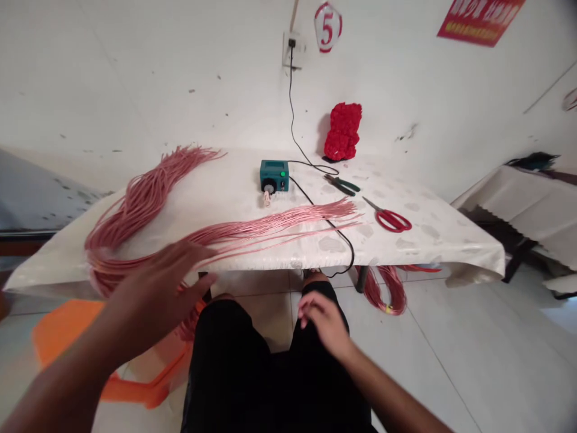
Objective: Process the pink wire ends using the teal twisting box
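A long bundle of pink cords lies looped across the white table, its cut ends fanned toward the right. My left hand hovers over the near part of the bundle at the table's front edge, fingers stretched out and a little blurred, holding nothing that I can see. My right hand rests low above my right knee, below the table edge, fingers loosely curled and apart, empty.
A small teal device with a black cable stands mid-table. Green-handled pliers, red scissors and a red tufted object lie at the back right. An orange stool is at my left; more pink cords hang under the table.
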A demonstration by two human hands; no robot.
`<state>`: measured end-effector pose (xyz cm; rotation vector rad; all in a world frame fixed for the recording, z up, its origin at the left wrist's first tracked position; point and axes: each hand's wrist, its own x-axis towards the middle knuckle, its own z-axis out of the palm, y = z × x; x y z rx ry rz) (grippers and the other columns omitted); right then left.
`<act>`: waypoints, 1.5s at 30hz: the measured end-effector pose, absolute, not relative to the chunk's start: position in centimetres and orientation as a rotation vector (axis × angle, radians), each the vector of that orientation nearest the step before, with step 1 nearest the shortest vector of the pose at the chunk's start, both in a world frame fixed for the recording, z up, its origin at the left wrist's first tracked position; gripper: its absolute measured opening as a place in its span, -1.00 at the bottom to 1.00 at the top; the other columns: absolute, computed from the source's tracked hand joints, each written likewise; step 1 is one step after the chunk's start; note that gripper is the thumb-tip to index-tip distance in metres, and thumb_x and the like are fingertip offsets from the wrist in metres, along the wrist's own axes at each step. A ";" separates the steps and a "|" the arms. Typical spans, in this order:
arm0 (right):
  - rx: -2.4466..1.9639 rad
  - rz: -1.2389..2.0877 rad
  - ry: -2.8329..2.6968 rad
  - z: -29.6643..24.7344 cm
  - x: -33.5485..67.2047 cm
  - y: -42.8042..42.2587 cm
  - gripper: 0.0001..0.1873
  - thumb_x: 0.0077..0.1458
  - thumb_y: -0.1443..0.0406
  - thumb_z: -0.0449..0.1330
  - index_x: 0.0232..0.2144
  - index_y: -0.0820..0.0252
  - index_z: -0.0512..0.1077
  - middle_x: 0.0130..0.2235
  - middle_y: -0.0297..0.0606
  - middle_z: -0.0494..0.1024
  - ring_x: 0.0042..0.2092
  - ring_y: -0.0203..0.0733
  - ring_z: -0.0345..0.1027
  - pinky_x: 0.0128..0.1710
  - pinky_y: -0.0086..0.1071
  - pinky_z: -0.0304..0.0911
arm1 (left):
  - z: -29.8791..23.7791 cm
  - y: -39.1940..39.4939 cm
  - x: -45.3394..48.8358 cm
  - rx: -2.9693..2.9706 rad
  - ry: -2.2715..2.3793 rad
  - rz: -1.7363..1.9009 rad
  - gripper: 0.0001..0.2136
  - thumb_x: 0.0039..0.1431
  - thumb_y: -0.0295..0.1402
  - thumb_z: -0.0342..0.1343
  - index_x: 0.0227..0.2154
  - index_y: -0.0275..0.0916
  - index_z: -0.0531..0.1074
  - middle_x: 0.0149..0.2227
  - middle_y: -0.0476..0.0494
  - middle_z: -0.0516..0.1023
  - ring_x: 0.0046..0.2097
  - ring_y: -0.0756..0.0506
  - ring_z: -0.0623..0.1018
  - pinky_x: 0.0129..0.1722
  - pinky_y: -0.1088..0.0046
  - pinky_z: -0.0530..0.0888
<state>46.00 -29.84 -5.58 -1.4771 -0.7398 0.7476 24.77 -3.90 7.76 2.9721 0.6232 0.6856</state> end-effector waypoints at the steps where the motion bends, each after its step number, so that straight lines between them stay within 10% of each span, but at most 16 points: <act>1: -1.497 0.810 -0.737 -6.9 45.2 -29.8 -0.87 0.19 0.27 0.17 -0.39 0.18 0.44 -0.42 -0.35 0.52 -0.45 -0.30 0.41 -0.38 -0.38 0.37 | 7.0 -3.3 25.0 3.008 0.551 0.649 -0.68 0.36 -0.15 0.06 0.04 -0.21 0.44 0.06 -0.22 0.52 0.06 -0.25 0.53 0.06 0.07 0.50; 10: -1.685 0.963 -0.667 -15.2 42.9 -30.6 -0.85 -0.02 0.42 -0.02 -0.49 0.14 0.32 -0.48 -0.35 0.48 -0.50 -0.28 0.38 -0.43 -0.42 0.25 | 3.4 -0.6 25.5 3.233 0.620 0.599 -0.88 0.29 -0.36 0.05 -0.18 -0.21 0.44 -0.12 -0.21 0.58 -0.01 -0.30 0.50 -0.01 0.15 0.43; 45: -1.945 0.858 -0.944 -16.3 41.1 -30.4 -0.79 0.03 0.44 0.05 -0.44 0.16 0.47 -0.35 -0.28 0.60 -0.25 -0.16 0.48 -0.19 -0.37 0.24 | 2.8 -2.8 32.5 2.972 0.438 0.854 -0.84 0.32 -0.43 0.02 -0.35 -0.22 0.49 -0.29 -0.15 0.57 -0.14 -0.17 0.52 -0.04 0.30 0.42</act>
